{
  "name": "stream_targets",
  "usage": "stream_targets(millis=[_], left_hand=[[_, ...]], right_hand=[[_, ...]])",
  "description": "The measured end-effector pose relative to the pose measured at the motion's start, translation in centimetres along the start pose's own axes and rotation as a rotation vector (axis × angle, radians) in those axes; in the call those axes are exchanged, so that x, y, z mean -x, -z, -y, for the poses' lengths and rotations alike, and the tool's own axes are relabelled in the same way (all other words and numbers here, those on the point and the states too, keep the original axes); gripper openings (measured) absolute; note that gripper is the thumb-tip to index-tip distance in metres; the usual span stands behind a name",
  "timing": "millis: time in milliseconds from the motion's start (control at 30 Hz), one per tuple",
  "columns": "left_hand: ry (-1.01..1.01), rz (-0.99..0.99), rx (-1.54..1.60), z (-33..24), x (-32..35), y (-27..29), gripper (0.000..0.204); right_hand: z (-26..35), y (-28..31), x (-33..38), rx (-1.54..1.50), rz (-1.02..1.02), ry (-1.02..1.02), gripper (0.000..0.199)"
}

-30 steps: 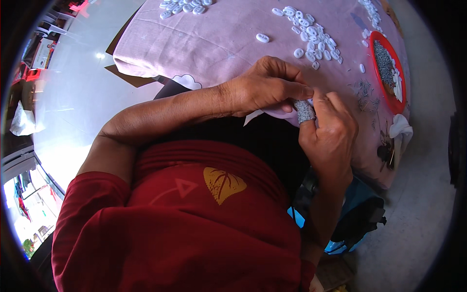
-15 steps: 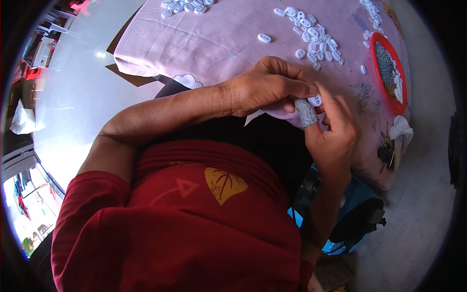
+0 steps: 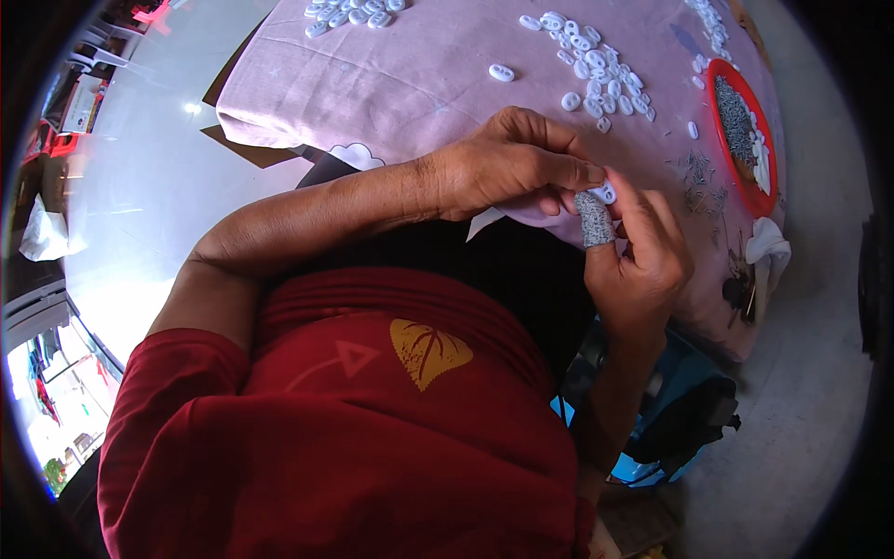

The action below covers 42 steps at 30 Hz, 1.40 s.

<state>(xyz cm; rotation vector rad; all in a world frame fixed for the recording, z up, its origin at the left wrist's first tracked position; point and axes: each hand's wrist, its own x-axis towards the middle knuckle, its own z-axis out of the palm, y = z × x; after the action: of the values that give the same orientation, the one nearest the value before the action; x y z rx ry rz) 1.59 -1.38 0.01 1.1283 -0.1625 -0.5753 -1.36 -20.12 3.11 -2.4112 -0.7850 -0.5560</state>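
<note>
Over the near edge of the cloth, my left hand [image 3: 526, 170] and my right hand [image 3: 643, 250] meet at a small white oval plastic piece with dark holes [image 3: 605, 192]. Left thumb and fingers pinch one end of it, and the fingers' far side is hidden. My right thumb, wrapped in a grey speckled sleeve [image 3: 596, 220], presses from below with the index finger on the other side. Beyond the hands lies a scattered pile of white oval pieces [image 3: 596, 67], with a single white piece [image 3: 501, 73] apart from it.
Pink cloth [image 3: 410, 84] covers the table. At the right, a red tray [image 3: 769, 191] holds many small grey metal pins and some white pieces. Loose pins [image 3: 705, 182] lie beside it, near a white rag [image 3: 767, 244]. Another white cluster [image 3: 349, 13] sits at the far left.
My right thumb has shifted slightly up and right against the white piece, which appears a little turned. My left hand has barely moved.
</note>
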Motion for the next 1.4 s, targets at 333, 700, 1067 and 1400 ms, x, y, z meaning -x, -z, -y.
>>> stream_targets(millis=[333,700,1067,1400], left_hand=[[-0.021,0.014,0.037,-0.2,0.0,0.5,0.015],[-0.609,-0.603,-0.649,-6.9,1.1,15.3,0.012],[-0.700,-0.539,-1.134,-4.7,0.0,10.1,0.019],[-0.825,-0.284,-1.453,-1.5,-4.0,3.8,0.015]], right_hand=[[-0.5,-0.2,0.1,-0.045,-0.005,-0.003,0.029],[-7.2,0.3,2.2,0.076,-0.057,-0.252,0.019],[-4.5,-0.9,-1.6,0.222,0.054,-0.079,0.028],[-3.9,-0.7,-0.4,0.043,0.069,-0.067,0.025]])
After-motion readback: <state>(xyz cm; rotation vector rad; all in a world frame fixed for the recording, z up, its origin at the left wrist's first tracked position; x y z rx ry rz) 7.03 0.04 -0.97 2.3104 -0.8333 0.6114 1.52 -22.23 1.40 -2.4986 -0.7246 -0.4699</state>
